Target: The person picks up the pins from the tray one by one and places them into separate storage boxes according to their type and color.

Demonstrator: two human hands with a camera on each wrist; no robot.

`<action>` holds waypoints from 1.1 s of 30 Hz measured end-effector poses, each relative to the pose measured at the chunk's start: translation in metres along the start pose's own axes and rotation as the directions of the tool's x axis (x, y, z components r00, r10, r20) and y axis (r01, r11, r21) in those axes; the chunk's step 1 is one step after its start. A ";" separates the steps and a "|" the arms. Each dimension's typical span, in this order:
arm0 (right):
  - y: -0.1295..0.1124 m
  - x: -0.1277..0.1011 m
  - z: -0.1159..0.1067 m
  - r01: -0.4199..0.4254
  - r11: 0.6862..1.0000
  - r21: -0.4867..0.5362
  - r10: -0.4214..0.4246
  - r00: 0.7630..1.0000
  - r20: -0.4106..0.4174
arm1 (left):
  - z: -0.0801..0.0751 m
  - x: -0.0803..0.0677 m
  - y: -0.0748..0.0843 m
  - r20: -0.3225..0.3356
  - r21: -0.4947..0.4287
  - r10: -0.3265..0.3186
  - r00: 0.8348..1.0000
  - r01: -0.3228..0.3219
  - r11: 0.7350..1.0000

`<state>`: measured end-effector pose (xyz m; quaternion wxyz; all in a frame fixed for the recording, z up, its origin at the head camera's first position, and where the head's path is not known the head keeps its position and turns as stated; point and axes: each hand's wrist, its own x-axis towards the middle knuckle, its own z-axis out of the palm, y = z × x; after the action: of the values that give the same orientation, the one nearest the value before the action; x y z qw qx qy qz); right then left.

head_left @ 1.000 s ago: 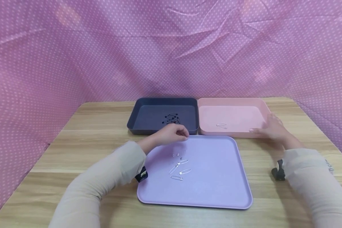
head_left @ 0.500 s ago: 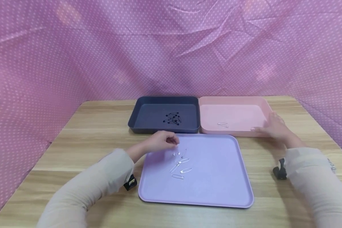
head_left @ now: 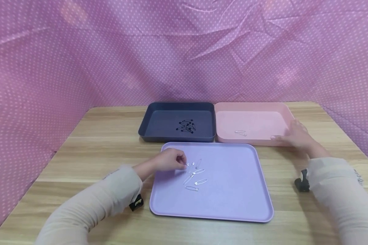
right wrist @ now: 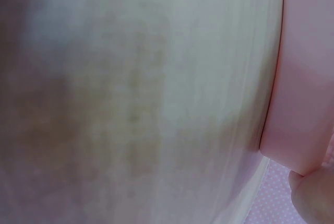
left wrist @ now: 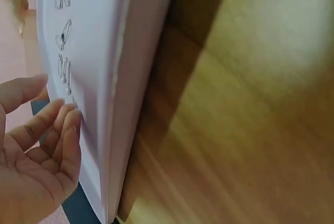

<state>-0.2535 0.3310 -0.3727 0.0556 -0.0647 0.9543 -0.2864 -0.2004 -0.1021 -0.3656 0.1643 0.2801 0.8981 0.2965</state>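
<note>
Overhead, the head camera looked down on a wooden table point(head_left: 104, 149) backed by a pink dotted cloth point(head_left: 79, 61). A lilac tray point(head_left: 233, 200) lay nearest the person, with a dark blue tray point(head_left: 150, 117) and a pink tray point(head_left: 263, 117) side by side just beyond it. The left hand point(head_left: 168, 160) sat low over the lilac tray's far left part, its fingers point(head_left: 181, 160) curled and drawn together at the nearest of the silver safety pins point(head_left: 194, 176), a loose cluster on the tray floor; whether they had actually pinched a pin could not be told. The right hand point(head_left: 295, 136) rested against the pink tray's near right corner, fingers straight and touching its wall. A single silver pin point(head_left: 240, 133) lay inside the pink tray, and a heap of black pins point(head_left: 186, 126) lay in the dark blue one. Both forearms wore beige sleeves point(head_left: 89, 207).

Next, the left wrist camera showed the left hand point(left wrist: 36, 156) from the palm side, fingers point(left wrist: 65, 130) gently bent with their tips at the lilac tray point(left wrist: 104, 78), holding nothing that could be seen. The safety pins point(left wrist: 63, 41) lay in a row just past the fingertips.

Finally, the right wrist camera was largely blurred: the table point(right wrist: 130, 104) filled most of it, the pink tray point(right wrist: 302, 78) stood at the right edge, and a fingertip point(right wrist: 313, 195) pressed under its corner.
</note>
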 end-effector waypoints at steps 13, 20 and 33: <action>-0.003 -0.002 0.001 -0.007 1.000 0.019 0.007 1.000 -0.006 | 0.009 0.000 0.010 -0.017 0.102 -0.127 0.992 0.128 0.986; -0.003 -0.002 0.000 -0.010 1.000 0.016 0.010 1.000 -0.003 | 0.011 0.000 0.015 -0.043 0.143 -0.106 0.993 0.111 0.983; -0.003 -0.001 0.001 -0.002 1.000 0.021 0.002 1.000 -0.020 | 0.009 0.001 0.014 -0.068 0.213 -0.101 0.993 0.114 0.970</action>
<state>-0.2518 0.3284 -0.3719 0.0470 -0.0603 0.9517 -0.2972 -0.1915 -0.0884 -0.3639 0.1232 0.2387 0.9432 0.1956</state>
